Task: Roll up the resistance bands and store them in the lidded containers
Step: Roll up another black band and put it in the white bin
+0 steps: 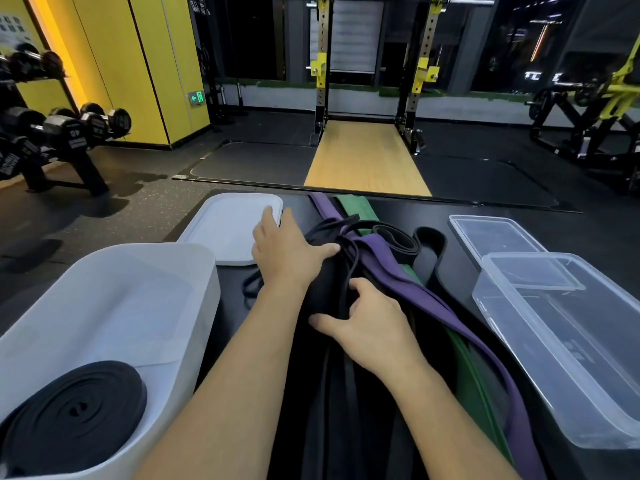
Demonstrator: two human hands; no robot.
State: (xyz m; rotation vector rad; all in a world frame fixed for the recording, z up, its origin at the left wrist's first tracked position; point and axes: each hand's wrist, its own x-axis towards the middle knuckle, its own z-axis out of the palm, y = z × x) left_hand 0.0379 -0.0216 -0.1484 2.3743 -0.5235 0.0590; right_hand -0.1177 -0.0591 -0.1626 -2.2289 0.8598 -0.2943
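Observation:
A tangle of resistance bands lies down the middle of the black table: black bands [332, 292], a purple band [408, 282] and a green band [464, 355]. My left hand [284, 251] presses flat on the black bands, fingers spread. My right hand [367, 320] grips a wide black band, thumb and fingers curled around it. A white container [114, 271] at the left holds one rolled black band [79, 410]. Its white lid [225, 226] lies behind it. At the right stands a clear container [568, 344] with its clear lid [498, 240] behind.
The black table [460, 209] ends just beyond the lids. Past it are dark gym flooring, a wooden lifting platform [363, 157] with a squat rack, a dumbbell rack [65, 133] at the left and a yellow machine at the far right.

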